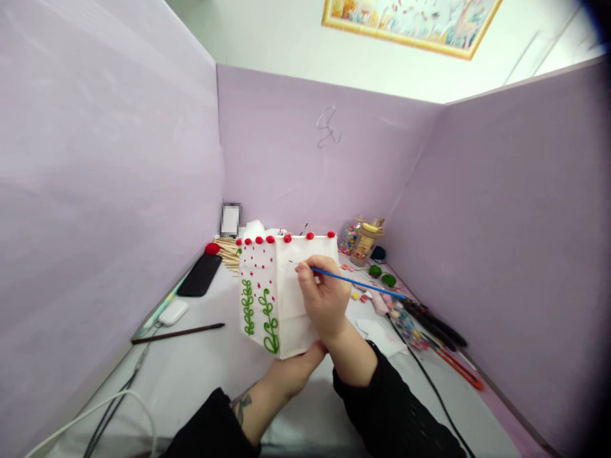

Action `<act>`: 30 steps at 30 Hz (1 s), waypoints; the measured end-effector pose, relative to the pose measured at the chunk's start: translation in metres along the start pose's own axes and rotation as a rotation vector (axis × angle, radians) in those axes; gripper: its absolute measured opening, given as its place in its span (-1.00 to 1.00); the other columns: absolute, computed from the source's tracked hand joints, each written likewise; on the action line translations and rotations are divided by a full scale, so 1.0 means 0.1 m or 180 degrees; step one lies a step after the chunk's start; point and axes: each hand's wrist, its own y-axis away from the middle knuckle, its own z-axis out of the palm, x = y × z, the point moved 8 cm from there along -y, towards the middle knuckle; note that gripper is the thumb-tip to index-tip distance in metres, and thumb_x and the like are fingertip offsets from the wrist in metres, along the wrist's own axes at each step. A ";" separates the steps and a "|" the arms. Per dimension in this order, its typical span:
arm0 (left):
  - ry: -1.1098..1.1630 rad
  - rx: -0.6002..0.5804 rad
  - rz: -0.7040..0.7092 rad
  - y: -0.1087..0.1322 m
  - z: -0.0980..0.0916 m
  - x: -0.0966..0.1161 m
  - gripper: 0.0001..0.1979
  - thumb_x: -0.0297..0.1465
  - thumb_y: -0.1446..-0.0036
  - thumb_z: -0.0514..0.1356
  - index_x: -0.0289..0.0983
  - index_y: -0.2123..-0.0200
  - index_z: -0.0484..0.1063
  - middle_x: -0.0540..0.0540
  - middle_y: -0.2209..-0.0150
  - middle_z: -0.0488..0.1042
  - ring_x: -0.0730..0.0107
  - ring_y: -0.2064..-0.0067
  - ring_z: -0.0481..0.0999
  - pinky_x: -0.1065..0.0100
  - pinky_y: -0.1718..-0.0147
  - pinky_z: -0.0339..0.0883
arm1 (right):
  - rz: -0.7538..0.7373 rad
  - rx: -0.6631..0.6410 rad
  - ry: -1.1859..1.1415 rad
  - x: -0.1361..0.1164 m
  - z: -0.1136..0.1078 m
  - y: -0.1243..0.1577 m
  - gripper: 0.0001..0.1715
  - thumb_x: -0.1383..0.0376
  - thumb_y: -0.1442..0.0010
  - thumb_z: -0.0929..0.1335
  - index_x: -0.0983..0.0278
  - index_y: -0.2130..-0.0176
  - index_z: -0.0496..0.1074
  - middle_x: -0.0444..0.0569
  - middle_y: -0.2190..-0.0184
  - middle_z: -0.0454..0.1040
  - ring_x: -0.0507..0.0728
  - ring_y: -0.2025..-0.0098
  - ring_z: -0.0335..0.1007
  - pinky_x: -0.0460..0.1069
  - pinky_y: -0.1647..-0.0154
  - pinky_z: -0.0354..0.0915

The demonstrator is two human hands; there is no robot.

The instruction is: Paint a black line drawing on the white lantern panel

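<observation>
Behind the right fingers [309, 281], a white box [291, 308]
They pinch a paintbrush [356, 282], tip leftward; left hand [296, 374] below, its fingers hidden, state unclear.

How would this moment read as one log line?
left hand: under white box | right hand: holding blue brush | tip: over white panel

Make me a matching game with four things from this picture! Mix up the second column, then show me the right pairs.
Things:
1. Paintbrush
2. Left hand
3. Phone
4. Picture

Clues:
A. Black, lying at the left
B. Yellow-edged, high up
C. Blue handle, in the right hand
D. At the bottom of the white box

Right pairs: 1-C, 2-D, 3-A, 4-B
</observation>
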 end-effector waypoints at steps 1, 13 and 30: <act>0.0007 0.0000 -0.0006 0.00 0.00 0.00 -0.36 -0.19 -0.14 0.30 -0.09 -0.31 0.40 -0.09 -0.34 0.50 0.02 -0.49 0.24 -0.04 -0.53 0.01 | -0.0006 -0.0003 -0.0011 0.00 0.00 0.00 -0.82 0.31 -0.36 0.35 0.21 0.33 0.44 -0.15 0.47 0.49 0.05 0.46 0.41 -0.04 0.39 0.38; 0.0008 -0.0045 0.0012 0.00 0.00 -0.02 -0.34 -0.15 -0.15 0.31 -0.10 -0.32 0.39 -0.10 -0.33 0.51 0.03 -0.50 0.23 -0.04 -0.53 -0.03 | -0.0028 -0.0020 -0.0045 -0.01 0.00 -0.01 -0.82 0.33 -0.35 0.36 0.20 0.34 0.44 -0.16 0.48 0.48 0.05 0.47 0.40 -0.04 0.40 0.39; -0.0083 -0.0032 -0.0019 0.00 0.00 -0.03 -0.43 -0.14 -0.13 0.30 -0.12 -0.21 0.51 -0.15 -0.28 0.56 -0.03 -0.49 0.23 -0.10 -0.53 -0.02 | 0.0009 -0.0048 -0.0094 -0.01 0.00 0.00 -0.82 0.31 -0.35 0.35 0.20 0.34 0.44 -0.15 0.48 0.50 0.05 0.47 0.42 -0.04 0.40 0.39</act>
